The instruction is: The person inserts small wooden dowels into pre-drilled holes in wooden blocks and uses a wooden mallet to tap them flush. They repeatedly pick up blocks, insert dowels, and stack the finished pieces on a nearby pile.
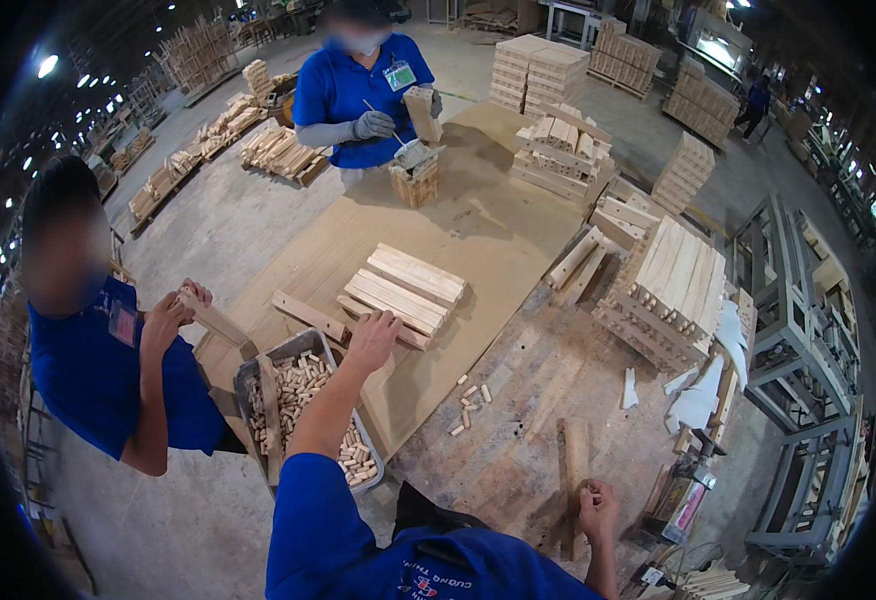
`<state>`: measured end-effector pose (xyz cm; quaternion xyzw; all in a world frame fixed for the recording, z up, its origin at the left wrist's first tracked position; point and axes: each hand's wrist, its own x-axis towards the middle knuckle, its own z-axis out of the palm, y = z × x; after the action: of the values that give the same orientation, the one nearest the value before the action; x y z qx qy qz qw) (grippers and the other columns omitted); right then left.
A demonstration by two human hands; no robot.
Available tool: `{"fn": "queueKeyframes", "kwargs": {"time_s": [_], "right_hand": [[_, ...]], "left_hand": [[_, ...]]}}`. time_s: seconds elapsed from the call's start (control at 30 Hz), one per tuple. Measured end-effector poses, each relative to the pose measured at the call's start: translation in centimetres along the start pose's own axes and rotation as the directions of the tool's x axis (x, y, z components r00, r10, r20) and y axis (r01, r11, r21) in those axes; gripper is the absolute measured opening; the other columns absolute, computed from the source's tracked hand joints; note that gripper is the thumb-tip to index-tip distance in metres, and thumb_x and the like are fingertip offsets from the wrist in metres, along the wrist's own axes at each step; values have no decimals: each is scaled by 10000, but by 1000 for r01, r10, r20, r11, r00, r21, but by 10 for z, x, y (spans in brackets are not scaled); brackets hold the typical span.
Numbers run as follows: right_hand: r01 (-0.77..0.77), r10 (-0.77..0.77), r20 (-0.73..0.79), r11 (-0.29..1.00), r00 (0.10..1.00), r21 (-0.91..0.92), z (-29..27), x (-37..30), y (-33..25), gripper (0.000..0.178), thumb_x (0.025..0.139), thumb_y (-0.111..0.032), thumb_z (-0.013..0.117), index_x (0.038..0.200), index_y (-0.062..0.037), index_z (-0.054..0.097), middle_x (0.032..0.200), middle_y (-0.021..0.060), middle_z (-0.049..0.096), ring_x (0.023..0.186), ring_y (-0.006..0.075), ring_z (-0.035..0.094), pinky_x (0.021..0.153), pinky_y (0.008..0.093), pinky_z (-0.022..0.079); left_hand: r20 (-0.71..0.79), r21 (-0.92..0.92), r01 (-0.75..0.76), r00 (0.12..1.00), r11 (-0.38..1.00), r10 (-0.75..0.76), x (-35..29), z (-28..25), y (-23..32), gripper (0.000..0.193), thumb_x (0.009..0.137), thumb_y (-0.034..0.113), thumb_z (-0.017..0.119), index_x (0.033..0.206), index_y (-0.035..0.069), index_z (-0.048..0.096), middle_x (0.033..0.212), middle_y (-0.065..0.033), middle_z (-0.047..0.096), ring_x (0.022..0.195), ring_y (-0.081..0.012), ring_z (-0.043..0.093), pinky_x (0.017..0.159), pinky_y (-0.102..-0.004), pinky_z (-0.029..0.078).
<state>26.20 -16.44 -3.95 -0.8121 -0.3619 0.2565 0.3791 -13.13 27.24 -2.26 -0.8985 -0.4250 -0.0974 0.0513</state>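
Observation:
My left hand [373,341] reaches across to a row of pale wooden bars [404,287] lying side by side. Its fingers are bent over the near end of the closest bar and grip it. Under my left forearm stands a grey plastic bin [371,437] of short wooden dowels [303,388]. My right hand [598,510] is closed, fingertips pressed together at the edge of a single wooden bar [575,455] on the worn tabletop. Whatever those fingers hold is too small or hidden to make out. Several loose dowels [471,395] lie between my hands.
A co-worker [93,340] at left holds a wooden bar. Across the brown board [488,240] another gloved co-worker [363,100] holds a brush and a block over a container [415,180]. Stacked bars [673,275] and a tool [686,500] stand at right.

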Motion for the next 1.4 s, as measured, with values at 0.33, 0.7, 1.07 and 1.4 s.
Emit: {"fn": "queueKeyframes", "kwargs": {"time_s": [0.33, 0.7, 1.07, 1.4], "right_hand": [[-36, 37, -27, 998, 999, 48, 1, -4, -10, 257, 921, -115, 725, 1167, -41, 741, 1058, 118, 670, 909, 222, 672, 778, 353, 566], [-100, 99, -24, 995, 995, -7, -2, -3, -1, 323, 930, -164, 744, 1225, -32, 736, 1087, 122, 713, 925, 209, 702, 833, 338, 566], [-129, 117, 86, 978, 989, 163, -6, 0, -8, 375, 976, -162, 710, 1308, 11, 680, 1034, 113, 722, 932, 187, 688, 856, 339, 563], [504, -504, 368, 857, 781, 104, 61, -8, -171, 746, 868, -149, 822, 1530, -69, 486, 1428, 197, 577, 1255, 367, 606, 1031, 457, 541]], "left_hand": [[245, -131, -11, 969, 991, 43, 37, -20, -16, 458, 869, 131, 702, 1322, 98, 644, 1275, -144, 634, 1235, -371, 610, 1023, -508, 551], [409, 87, -112, 910, 990, 67, 74, -9, 3, 616, 756, 187, 824, 1345, 143, 647, 1318, -117, 629, 1261, -353, 593, 1074, -481, 515], [177, -132, -195, 960, 972, 217, 46, -41, 22, 505, 786, 286, 796, 1243, 104, 676, 1165, -150, 684, 1045, -379, 698, 938, -467, 585], [10, -998, 14, 998, 65, -60, -85, -141, 190, 647, 758, 78, 927, 1345, 31, 660, 1293, -88, 675, 1241, -227, 648, 1106, -400, 500]]}}
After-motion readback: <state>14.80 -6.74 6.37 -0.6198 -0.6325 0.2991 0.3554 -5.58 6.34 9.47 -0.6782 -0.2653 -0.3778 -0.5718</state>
